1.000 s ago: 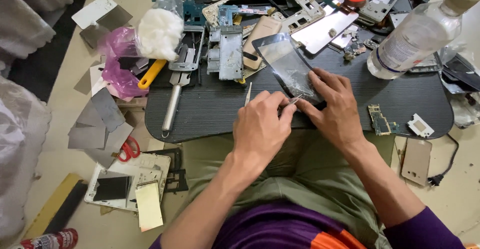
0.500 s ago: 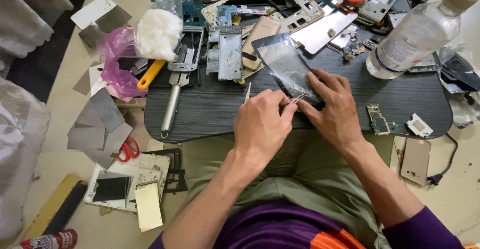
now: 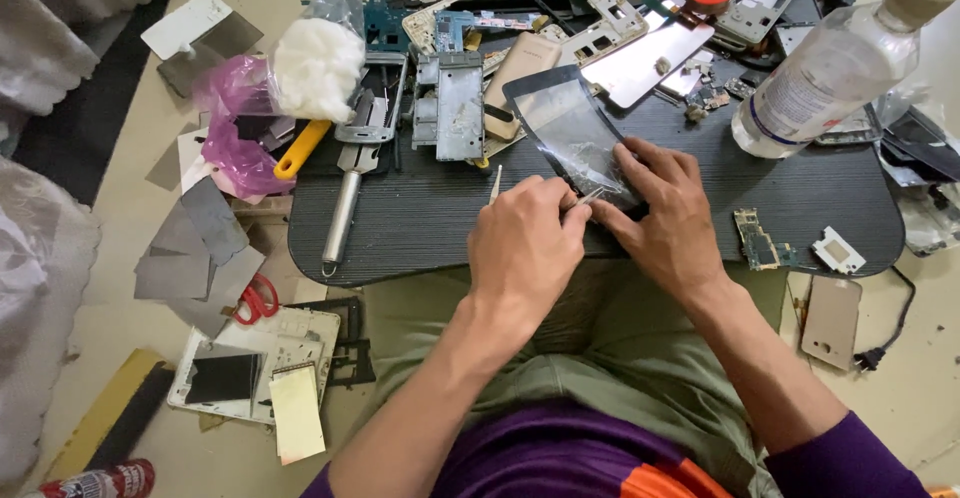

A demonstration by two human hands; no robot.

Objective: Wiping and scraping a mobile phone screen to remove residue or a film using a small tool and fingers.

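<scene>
Left hand (image 3: 525,248) fingers pinch tweezers (image 3: 582,199), tip at glass panel (image 3: 575,133) near corner. Right hand (image 3: 660,208) presses panel flat (long axis running far-left).

Floor phone-repair nook: phone frames (image 3: 448,98).

I have one view only, from the camera on the person's head, so nothing is shared with another. It looks steeply down and forward over the lap onto a dark work board (image 3: 420,228), close enough that both forearms fill the lower frame, with floor at either side.
</scene>
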